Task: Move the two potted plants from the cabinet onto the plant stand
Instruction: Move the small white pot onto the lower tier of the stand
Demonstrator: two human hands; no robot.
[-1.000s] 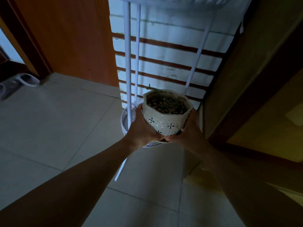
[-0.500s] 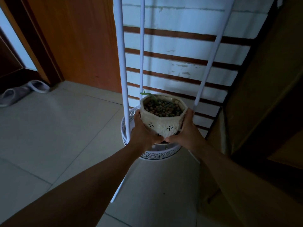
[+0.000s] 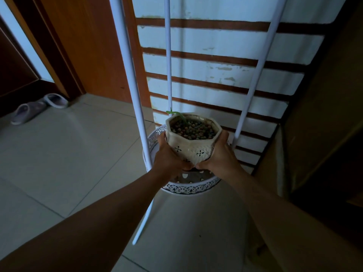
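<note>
A cream octagonal ceramic pot (image 3: 193, 149) filled with brown pebbles and a small green sprout is held between both hands. My left hand (image 3: 169, 160) grips its left side and my right hand (image 3: 220, 156) grips its right side. The pot hovers just above the low round white lattice shelf (image 3: 189, 186) of the plant stand, between its white poles (image 3: 129, 71). Whether the pot's base touches the shelf is hidden by my hands. The second potted plant is out of view.
A brown cabinet side (image 3: 322, 107) stands close on the right. Behind the stand is a white wall with brown stripes (image 3: 216, 61) and a wooden panel (image 3: 92, 46). A pair of slippers (image 3: 37, 107) lies by the doorway at the left. The floor is pale tile (image 3: 68, 154).
The pot has been lowered toward the stand's bottom shelf, with both hands still holding it. The view has tilted down and closer to the shelf.
</note>
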